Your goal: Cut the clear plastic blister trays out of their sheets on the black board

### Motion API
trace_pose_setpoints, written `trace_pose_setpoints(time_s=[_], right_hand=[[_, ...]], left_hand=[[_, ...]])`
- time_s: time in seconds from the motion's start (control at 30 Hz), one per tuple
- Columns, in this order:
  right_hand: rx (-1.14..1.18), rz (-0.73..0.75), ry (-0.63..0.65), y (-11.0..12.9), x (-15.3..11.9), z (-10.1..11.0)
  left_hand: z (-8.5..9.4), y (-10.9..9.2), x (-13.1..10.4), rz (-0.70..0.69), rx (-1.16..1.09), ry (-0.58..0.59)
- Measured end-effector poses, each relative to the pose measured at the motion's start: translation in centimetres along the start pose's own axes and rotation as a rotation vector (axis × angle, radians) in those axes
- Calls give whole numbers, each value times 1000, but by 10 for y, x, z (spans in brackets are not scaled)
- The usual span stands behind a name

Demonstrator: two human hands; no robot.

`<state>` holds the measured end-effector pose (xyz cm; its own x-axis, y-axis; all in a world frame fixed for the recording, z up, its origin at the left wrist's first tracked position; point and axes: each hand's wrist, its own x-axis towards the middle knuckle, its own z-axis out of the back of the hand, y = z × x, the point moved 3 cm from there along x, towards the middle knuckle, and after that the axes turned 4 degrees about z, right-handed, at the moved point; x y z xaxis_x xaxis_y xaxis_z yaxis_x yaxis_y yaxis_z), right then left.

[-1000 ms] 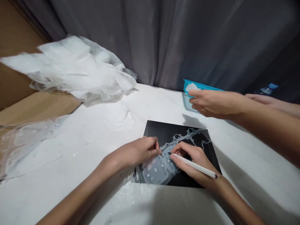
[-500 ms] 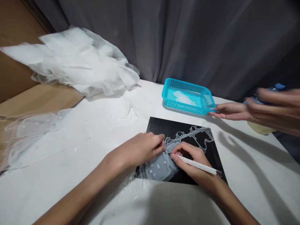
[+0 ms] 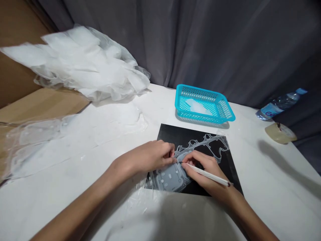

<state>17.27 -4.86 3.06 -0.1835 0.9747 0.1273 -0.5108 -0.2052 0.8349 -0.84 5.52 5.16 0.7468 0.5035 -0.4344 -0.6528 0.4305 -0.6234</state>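
Note:
A thin translucent plastic sheet [image 3: 170, 179] with cut-out outlines and small round spots lies on a black rectangular mat [image 3: 170, 131]. My left hand [image 3: 152, 154] has its fingers curled, with the tips pressed on the sheet near its middle. In my right hand [image 3: 204, 165] is a slim white pen-shaped tool [image 3: 210, 176], pinched near its front end. Its thin dark tip meets the sheet beside my left fingertips. What the tip is exactly is too small to make out.
Behind the mat stands a blue perforated basket [image 3: 207, 118] with white pieces inside. A water bottle [image 3: 278, 105] and a tape roll [image 3: 279, 133] are at the right. Crumpled white plastic [image 3: 92, 67] piles up at the back left, and more clear sheets [image 3: 37, 144] lie at the left.
Another person's hands at the right have withdrawn from the basket, which sits slightly further right. The bottle and tape roll are now uncovered. My hands have hardly moved.

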Motion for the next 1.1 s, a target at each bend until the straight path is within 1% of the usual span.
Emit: trace_pose_setpoints(time_s=[0.13,0.3,0.4,0.47,0.6,0.67,0.8,0.93,1.1], right_hand=[[-109,55,10,8,-1,-2],[-348,215,-22,15,-4,-12],[-480,277,-56,16,-5,-17],[-525,279,-85,17,-5,-18],[-503,197,-117,19,-4,-17],[-525,180,-133,20,-4,-18],[-618,217,-182,19,-8,-23],[-736,268,-244,15,-12,-31],[-905,299,-305,16,-15,-40]], left_hand=[[1,-2,0,9,-3,16],[2,-4,-2,16,-14,30],[1,-5,-2,32,-19,31],[1,-5,-2,34,-23,30],[1,-4,-2,41,-33,33],[2,-3,-2,45,-46,42],[3,-3,-2,33,-79,48],[3,-6,-1,27,-126,86],[6,-12,-3,14,-103,92]])
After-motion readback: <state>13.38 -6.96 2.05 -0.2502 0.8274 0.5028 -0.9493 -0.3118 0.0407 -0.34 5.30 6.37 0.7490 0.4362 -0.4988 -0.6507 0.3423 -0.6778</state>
